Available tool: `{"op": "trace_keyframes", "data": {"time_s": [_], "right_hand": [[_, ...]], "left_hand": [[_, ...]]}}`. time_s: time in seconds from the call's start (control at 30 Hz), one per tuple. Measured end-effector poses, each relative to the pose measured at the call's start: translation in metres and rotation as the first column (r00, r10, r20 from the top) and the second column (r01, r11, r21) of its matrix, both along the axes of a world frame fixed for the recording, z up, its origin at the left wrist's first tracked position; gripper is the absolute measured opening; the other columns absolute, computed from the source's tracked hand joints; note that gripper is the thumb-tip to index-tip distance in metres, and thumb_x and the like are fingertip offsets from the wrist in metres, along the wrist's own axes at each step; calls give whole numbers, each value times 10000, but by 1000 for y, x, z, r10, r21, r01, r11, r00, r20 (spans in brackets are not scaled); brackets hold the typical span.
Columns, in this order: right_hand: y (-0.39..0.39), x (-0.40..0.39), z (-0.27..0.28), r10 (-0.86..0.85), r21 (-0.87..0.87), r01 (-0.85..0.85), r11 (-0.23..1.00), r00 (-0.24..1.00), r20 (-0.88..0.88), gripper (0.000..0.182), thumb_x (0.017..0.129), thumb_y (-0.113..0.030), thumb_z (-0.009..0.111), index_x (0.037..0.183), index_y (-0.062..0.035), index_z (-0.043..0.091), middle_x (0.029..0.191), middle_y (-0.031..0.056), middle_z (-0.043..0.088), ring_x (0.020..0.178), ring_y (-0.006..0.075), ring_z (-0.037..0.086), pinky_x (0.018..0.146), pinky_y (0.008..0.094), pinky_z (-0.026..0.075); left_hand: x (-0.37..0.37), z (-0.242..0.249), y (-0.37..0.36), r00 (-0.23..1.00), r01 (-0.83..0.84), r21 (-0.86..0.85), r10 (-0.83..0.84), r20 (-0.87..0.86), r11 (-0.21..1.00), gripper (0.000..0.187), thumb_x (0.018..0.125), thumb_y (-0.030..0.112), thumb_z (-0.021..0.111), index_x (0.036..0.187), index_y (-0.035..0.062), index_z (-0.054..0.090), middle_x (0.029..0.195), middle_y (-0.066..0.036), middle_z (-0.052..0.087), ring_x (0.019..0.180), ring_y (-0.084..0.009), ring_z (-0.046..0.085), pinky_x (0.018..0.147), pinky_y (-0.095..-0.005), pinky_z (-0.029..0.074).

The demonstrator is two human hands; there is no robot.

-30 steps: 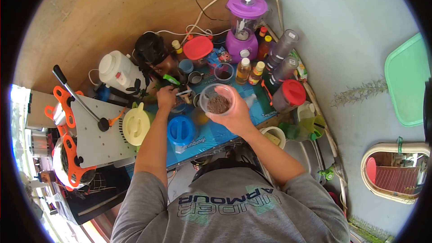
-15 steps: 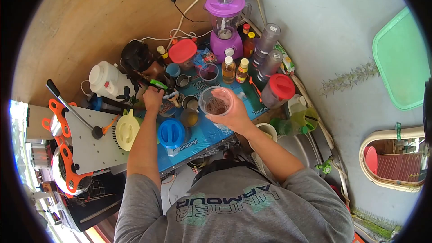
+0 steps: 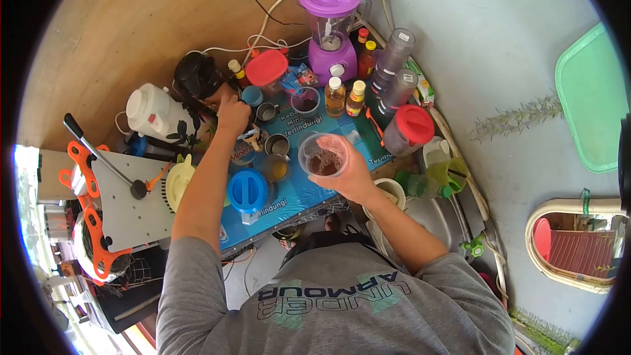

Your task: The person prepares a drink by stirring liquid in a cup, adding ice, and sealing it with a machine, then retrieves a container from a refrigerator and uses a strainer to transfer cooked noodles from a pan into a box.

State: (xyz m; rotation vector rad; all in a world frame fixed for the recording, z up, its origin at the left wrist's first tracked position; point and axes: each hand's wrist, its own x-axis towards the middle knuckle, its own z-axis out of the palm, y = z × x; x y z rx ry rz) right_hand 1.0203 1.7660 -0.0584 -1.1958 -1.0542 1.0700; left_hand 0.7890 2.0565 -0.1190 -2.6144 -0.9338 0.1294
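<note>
My right hand (image 3: 358,174) is wrapped round a clear plastic cup (image 3: 323,155) with brown, frothy contents, held above the blue-covered table (image 3: 273,207). At the back left, my left hand (image 3: 233,113) is beside a brown container (image 3: 217,95) with a black top (image 3: 197,73). Its fingers look curled, but what they hold, if anything, is hidden. Close by stand a small blue cup (image 3: 252,96) and a metal cup (image 3: 267,112). Nearer me are another metal cup (image 3: 277,145), a glass of yellowish contents (image 3: 276,169) and a blue-lidded pitcher (image 3: 248,190).
A purple blender (image 3: 332,62) stands at the back, near sauce bottles (image 3: 355,98) and stacked plastic cups (image 3: 394,59). To the right is a red-lidded jar (image 3: 411,128). A white jug (image 3: 154,113) and a lever-handled press (image 3: 131,200) occupy the left.
My left hand has moved up and away from a green-coloured item to the brown container. The cup in my right hand has shifted slightly right and down.
</note>
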Motion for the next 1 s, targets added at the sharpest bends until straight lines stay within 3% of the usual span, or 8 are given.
{"op": "trace_keyframes", "data": {"time_s": [0.13, 0.23, 0.4, 0.53, 0.7, 0.87, 1.0], "right_hand": [[-12, 2, -4, -51, 2, 51, 999, 999, -9, 825, 654, -87, 912, 1350, -5, 475, 1358, 165, 567, 1320, 248, 530, 1119, 375, 414], [-17, 6, -10, -60, 3, 60, 998, 998, -12, 831, 652, -86, 915, 1352, -6, 474, 1352, 162, 566, 1314, 244, 533, 1115, 376, 416], [-18, 7, -8, -84, 24, 85, 996, 995, -45, 831, 654, -87, 916, 1353, -12, 474, 1330, 150, 567, 1307, 239, 535, 1104, 370, 421], [-9, 2, -3, -97, 66, 97, 993, 995, -3, 856, 649, -72, 923, 1376, -29, 473, 1284, 106, 569, 1256, 191, 545, 1080, 351, 441], [13, -15, -3, -94, 98, 92, 991, 995, 15, 860, 636, -133, 940, 1358, -36, 482, 1228, 109, 572, 1183, 194, 563, 1029, 346, 468], [32, -33, -8, -62, 119, 63, 991, 998, -15, 852, 625, -190, 950, 1334, -47, 499, 1203, 112, 581, 1154, 207, 569, 997, 350, 481], [40, -53, 10, -12, 177, -7, 984, 994, 110, 858, 610, -206, 961, 1324, -57, 508, 1193, 85, 584, 1125, 194, 564, 993, 350, 475]], "left_hand": [[3, -10, 9, 992, -35, -60, 28, -120, 998, 140, 784, 158, 644, 814, 127, 777, 814, -68, 707, 971, -240, 627, 1054, -500, 394], [4, 4, 8, 991, 75, -94, -85, -108, 993, 173, 817, 144, 609, 764, 109, 770, 806, -78, 718, 955, -246, 643, 1096, -505, 368], [1, 43, -10, 970, 238, 45, -236, -54, 970, 156, 803, 128, 594, 750, 60, 724, 778, -75, 687, 964, -238, 622, 1165, -555, 310], [-5, 76, -24, 971, 238, 55, -237, -27, 970, 135, 817, 131, 591, 762, 69, 698, 774, -66, 660, 978, -237, 613, 1191, -567, 282], [-14, 106, -35, 952, 285, 223, -302, 45, 932, 91, 816, 114, 589, 780, 77, 664, 792, -58, 628, 962, -237, 608, 1193, -557, 288], [-25, 205, -91, 981, 109, 182, -135, 136, 977, 27, 792, 72, 633, 796, 60, 657, 801, -89, 603, 960, -261, 607, 1176, -560, 314], [-69, 295, -161, 857, -18, 206, -91, 508, 978, 39, 818, -3, 672, 847, 20, 660, 872, -136, 649, 1007, -317, 629, 1151, -591, 334]]}}
